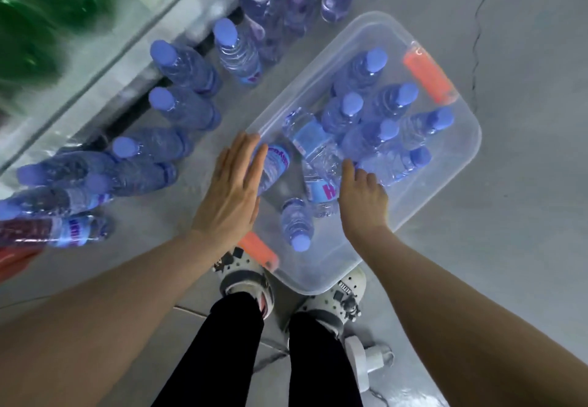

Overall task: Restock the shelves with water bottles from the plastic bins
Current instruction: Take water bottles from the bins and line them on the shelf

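A: Grip state?
B: Left hand [230, 193] flat, fingers straight against a lying bottle [275, 164]. Right hand [362, 191] fingers hidden, cannot tell.
A: Bottle location?
B: Clear bin [458, 164], 9 o'clock edge.

I'm looking down at a smooth grey floor [525, 215]. On it sits a clear plastic bin with orange handles [458, 164], with a bunch of blue-capped clear water bottles [178, 110] standing just beside it, plus a small white plastic gadget [366, 362].

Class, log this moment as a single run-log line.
left hand: open beside lying bottle | right hand: fingers curled, reaching into bin, grip unclear | shelf stocking: pending
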### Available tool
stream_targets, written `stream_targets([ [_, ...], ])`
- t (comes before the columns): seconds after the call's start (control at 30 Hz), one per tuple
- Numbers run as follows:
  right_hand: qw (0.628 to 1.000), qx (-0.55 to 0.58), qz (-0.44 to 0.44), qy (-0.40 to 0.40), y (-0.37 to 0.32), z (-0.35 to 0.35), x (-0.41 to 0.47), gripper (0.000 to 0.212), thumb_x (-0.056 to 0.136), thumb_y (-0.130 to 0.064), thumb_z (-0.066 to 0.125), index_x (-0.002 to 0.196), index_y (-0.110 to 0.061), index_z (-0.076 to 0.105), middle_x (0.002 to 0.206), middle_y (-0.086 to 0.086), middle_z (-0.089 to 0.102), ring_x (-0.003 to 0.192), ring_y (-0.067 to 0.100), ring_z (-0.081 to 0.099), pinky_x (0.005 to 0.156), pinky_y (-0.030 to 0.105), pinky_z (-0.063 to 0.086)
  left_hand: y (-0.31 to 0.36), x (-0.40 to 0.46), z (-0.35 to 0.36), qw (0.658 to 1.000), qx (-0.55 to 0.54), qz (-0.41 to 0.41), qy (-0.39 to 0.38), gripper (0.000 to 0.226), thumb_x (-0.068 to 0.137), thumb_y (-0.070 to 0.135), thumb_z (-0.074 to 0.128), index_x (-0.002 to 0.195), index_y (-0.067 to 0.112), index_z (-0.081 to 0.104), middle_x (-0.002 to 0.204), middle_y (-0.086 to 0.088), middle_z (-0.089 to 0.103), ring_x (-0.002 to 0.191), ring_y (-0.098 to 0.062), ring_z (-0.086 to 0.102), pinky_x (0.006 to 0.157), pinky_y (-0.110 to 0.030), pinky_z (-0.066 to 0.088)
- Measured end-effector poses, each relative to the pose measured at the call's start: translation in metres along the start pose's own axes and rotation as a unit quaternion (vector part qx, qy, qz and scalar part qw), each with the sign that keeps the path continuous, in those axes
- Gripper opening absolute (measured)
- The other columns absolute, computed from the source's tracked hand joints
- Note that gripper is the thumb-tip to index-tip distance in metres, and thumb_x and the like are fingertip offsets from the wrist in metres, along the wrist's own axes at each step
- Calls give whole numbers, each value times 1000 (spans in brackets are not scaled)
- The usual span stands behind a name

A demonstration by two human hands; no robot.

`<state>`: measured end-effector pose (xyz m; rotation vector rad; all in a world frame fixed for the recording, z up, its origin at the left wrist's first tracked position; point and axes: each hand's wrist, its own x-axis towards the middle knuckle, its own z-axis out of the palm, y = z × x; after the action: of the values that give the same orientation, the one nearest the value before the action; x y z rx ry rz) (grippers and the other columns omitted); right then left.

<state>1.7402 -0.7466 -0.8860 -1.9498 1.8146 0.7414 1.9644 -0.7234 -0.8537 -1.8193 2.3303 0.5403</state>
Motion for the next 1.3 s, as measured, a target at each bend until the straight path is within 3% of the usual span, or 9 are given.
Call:
stream_targets([
  [0.2, 996, -82, -26, 1, -6, -1, 17, 92, 74, -7, 69, 152, -8, 20, 105, 11, 63, 98, 30, 58, 77, 34, 45, -2, 0, 7, 1000, -3, 4, 12, 83, 74, 6, 63, 148, -4, 26, 157, -21, 18, 146, -38, 15, 118, -47, 14],
  [0.27, 995, -98, -19, -28, -5, -11, 14, 92, 65, -9, 77, 145, -5, 33, 96, 12, 64, 90, 30, 60, 73, 36, 44, -3, 0, 4, 1000, -14, 12, 8, 79, 74, 2, 57, 147, -5, 27, 156, -21, 19, 145, -39, 17, 118, -47, 16],
  [0.33, 998, -59, -13, -22, 0, -27, 4, 70, 65, -7, 76, 129, -2, 50, 89, 15, 65, 86, 34, 60, 66, 36, 45, -4, -1, -3, 999, -29, 12, -1, 75, 74, -2, 51, 146, -6, 30, 155, -22, 22, 144, -40, 21, 117, -48, 19],
  [0.47, 994, 108, -3, -31, 5, -76, -5, 27, 92, -12, 52, 119, -5, 50, 110, 19, 64, 104, 39, 59, 73, 39, 41, 3, 3, -38, 997, -55, -8, -58, 81, 73, -6, 60, 147, -5, 27, 156, -22, 17, 144, -39, 21, 116, -43, 23],
  [0.6, 990, 127, -40, -40, 7, -163, -21, 23, 93, -20, 53, 111, -6, 59, 112, 18, 64, 104, 38, 61, 69, 33, 31, 21, 7, -95, 968, -123, -99, -196, 83, 92, 19, 58, 154, 13, 4, 157, -13, 13, 143, -28, 20, 114, -32, 22],
  [0.8, 982, 141, -101, -73, 45, -323, -100, 27, 92, -38, 57, 90, -12, 63, 99, 14, 64, 96, 34, 60, 72, 32, 38, 71, -14, -219, 953, -202, -88, -208, 97, 81, 32, 73, 154, 15, 11, 154, -7, 24, 142, -23, 26, 113, -32, 25],
  [1.03, 968, 230, -94, -20, 81, -556, -205, 50, 91, -46, 56, 74, 1, 58, 65, 11, 61, 74, 31, 64, 73, 34, 50, 121, -70, -399, 914, -389, -109, -34, 84, 63, 42, 83, 132, 17, 42, 122, 1, 55, 109, -17, 57, 87, -26, 43],
  [1.17, 918, 363, -110, 117, 61, -649, -252, 50, 91, -55, 57, 88, -6, 55, 74, 2, 53, 72, 21, 48, 68, 33, 38, 130, -78, -506, 901, -426, -79, 31, 60, 65, 45, 80, 114, 24, 52, 101, 14, 65, 94, 3, 63, 80, -20, 50],
  [1.3, 795, 576, -125, 147, 36, -697, -275, 39, 85, -40, 74, 103, -17, 49, 95, 3, 66, 83, 18, 63, 84, 37, 53, 137, -80, -588, 887, -450, -53, 88, 57, 66, 43, 82, 115, 28, 56, 103, 14, 68, 94, 8, 62, 83, -22, 51],
])
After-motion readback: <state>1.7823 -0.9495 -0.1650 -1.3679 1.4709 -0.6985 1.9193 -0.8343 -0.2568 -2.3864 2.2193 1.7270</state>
